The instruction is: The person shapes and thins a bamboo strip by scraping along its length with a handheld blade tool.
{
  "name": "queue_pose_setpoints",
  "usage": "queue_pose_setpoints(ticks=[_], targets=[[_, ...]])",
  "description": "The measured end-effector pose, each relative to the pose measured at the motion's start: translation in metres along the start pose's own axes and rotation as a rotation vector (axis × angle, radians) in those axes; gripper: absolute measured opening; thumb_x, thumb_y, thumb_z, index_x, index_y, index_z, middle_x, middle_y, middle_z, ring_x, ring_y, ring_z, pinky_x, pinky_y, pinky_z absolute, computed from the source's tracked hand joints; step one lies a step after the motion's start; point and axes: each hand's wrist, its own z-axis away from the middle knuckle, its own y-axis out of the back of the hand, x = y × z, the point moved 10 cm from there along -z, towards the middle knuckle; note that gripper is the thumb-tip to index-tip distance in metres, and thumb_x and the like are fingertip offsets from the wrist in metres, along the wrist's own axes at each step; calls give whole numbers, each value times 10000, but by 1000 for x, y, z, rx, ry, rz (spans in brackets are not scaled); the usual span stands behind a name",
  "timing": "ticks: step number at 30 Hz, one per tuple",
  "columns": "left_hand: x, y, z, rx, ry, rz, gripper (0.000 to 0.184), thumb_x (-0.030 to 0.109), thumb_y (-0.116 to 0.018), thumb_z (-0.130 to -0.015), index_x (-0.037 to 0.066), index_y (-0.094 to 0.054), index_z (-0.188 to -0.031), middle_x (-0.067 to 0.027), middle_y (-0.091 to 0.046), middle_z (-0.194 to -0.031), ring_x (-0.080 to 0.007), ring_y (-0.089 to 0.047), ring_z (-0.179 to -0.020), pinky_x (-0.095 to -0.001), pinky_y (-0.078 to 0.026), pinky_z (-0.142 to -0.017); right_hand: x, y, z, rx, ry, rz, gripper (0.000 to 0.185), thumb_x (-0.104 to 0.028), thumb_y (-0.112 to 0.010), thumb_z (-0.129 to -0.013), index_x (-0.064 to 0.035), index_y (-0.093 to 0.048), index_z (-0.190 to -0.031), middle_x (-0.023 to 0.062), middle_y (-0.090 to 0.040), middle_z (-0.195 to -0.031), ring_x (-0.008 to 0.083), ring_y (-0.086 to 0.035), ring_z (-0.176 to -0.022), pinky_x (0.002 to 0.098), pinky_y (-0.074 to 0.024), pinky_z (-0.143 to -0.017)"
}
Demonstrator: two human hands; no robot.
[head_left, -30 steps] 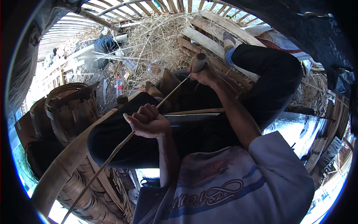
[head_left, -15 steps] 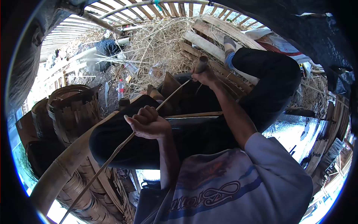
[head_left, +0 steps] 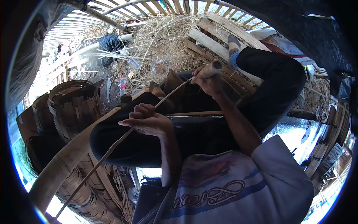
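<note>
A long thin bamboo strip [head_left: 110, 149] runs slantwise from the lower left up to my right hand. My left hand [head_left: 149, 121] has its fingers curled around the middle of the strip, thumb pointing left. In my right hand [head_left: 209, 83] is a tool with a thick, round-ended wooden handle [head_left: 212, 70]; its working end is hidden. The strip's upper end meets the fingers of that hand. Below both hands are my crossed legs in dark trousers [head_left: 274, 74], with a flat bamboo stick [head_left: 195, 113] lying across them.
On the left stand dark woven bamboo baskets [head_left: 74, 108], beside a thick bamboo pole [head_left: 61, 166]. Ahead lie dry straw [head_left: 164, 37], wooden planks [head_left: 212, 44] and a plastic bottle [head_left: 122, 85]. A slatted fence [head_left: 182, 7] closes the far side.
My right hand has turned, tipping the handle's round end to the right and towards me. My left hand stays on the strip, its wrist slightly turned. The whole view has shifted a little.
</note>
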Motion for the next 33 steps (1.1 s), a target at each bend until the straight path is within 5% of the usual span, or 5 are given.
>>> queue_pose_setpoints(ticks=[10,23,26,30,33], targets=[[0,-5,5,-20,36,82,511,512,-196,-972,149,-162,-613,31,-132,-542,-76,-134,-464,-225,-143,-417,-52,-7,17,-76,174,-182,135,-38,-696,-696,-49,-588,-775,46,-640,-761,143,-637,-735,282,-496,-672],[-1,-15,12,-138,34,180,531,495,-231,-975,150,-180,-574,41,-142,-489,-69,-122,-437,-237,-108,-409,-30,-2,16,-90,119,-81,130,-55,-697,-690,-54,-608,-784,31,-651,-769,144,-643,-728,271,-499,-674],[-6,-14,11,-149,70,233,539,508,-229,-970,152,-185,-568,43,-143,-484,-67,-114,-439,-239,-106,-414,9,4,5,-43,-57,416,118,-50,-692,-687,-42,-616,-777,36,-654,-778,150,-643,-741,269,-500,-674],[-7,-14,11,-135,93,250,545,517,-231,-966,153,-184,-564,44,-136,-484,-65,-111,-436,-240,-104,-418,-34,10,-2,-102,-86,-193,126,-16,-708,-661,-34,-616,-746,66,-652,-766,142,-637,-762,278,-513,-682],[-6,-22,15,-208,87,292,546,516,-234,-967,154,-182,-561,45,-132,-477,-66,-105,-431,-244,-104,-418,-26,3,-2,-141,-85,-176,125,-30,-702,-661,-28,-613,-749,61,-652,-764,138,-636,-761,278,-513,-684]])
